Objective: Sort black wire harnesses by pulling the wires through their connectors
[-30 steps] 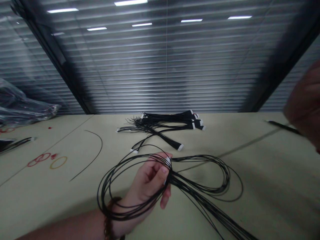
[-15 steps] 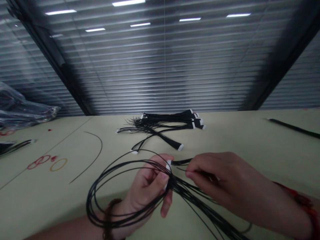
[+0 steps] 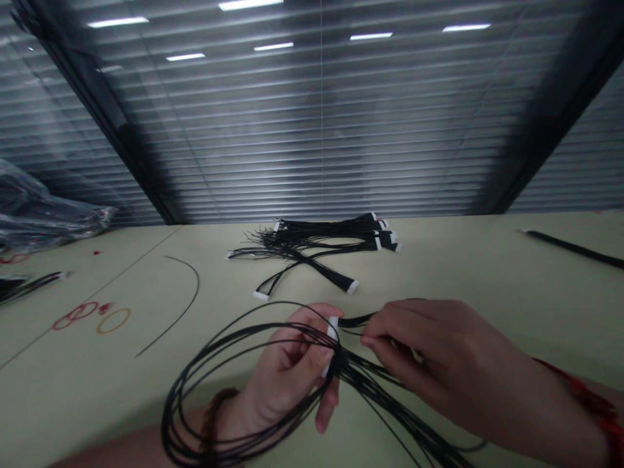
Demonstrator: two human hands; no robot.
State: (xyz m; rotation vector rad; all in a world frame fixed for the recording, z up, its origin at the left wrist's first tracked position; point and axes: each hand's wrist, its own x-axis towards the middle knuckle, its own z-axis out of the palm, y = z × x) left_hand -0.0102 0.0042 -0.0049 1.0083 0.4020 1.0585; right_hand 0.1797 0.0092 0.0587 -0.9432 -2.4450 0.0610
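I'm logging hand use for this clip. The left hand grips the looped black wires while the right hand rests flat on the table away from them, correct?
Not quite. The head view shows the left hand gripping the looped black wires, but the right hand is not resting apart on the table: its fingertips pinch the same wires just beside the left hand.

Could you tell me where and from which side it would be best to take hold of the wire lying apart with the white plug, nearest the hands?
Probably at the white plug on the loose wire, pinched from above across its short sides. It is the only stiff, blocky part, it lies flat on the table, and it points clear of the wire pile.
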